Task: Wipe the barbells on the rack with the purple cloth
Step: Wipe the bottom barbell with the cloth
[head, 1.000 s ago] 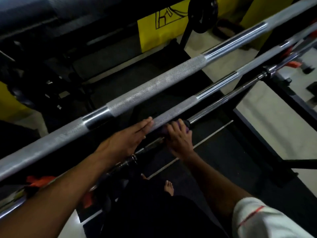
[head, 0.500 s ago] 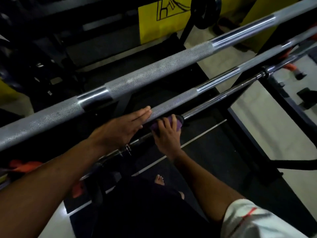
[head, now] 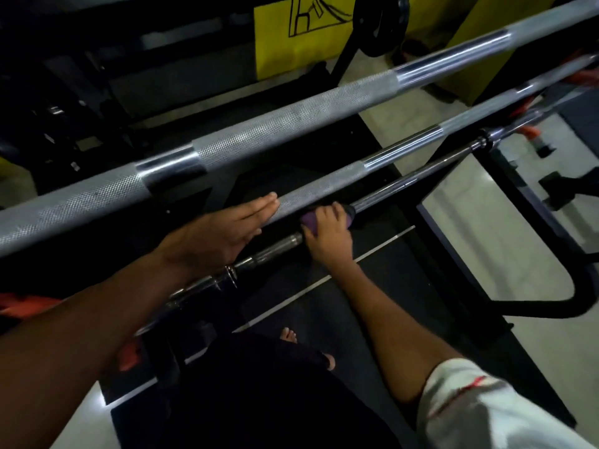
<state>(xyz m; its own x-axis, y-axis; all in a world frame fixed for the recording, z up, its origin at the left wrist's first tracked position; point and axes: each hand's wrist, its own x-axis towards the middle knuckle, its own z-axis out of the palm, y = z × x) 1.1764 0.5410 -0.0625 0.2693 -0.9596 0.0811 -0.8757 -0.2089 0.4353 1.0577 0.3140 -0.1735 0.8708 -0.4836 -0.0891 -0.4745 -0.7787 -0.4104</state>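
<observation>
Three barbells run side by side across the scene from the near left to the far right. The top barbell (head: 291,121) is the thickest in view, with long knurled stretches broken by smooth shiny bands. The middle barbell (head: 327,186) lies just beyond the hands, knurled at its near part and smooth further right. The thin lowest barbell (head: 421,176) is dark and shiny.

The left hand (head: 223,234) lies flat and open, fingers straight and together, resting along the near side of the middle barbell with the fingertips on its knurled part; it grips nothing. The right hand (head: 327,234) is curled closed around the purple cloth (head: 309,221), which is wrapped on the lowest barbell just right of the left hand. Purple shows on both sides of the fingers.

A black rack frame (head: 534,286) stands at the right on a pale floor (head: 486,228). A yellow panel (head: 301,37) sits at the far side.
</observation>
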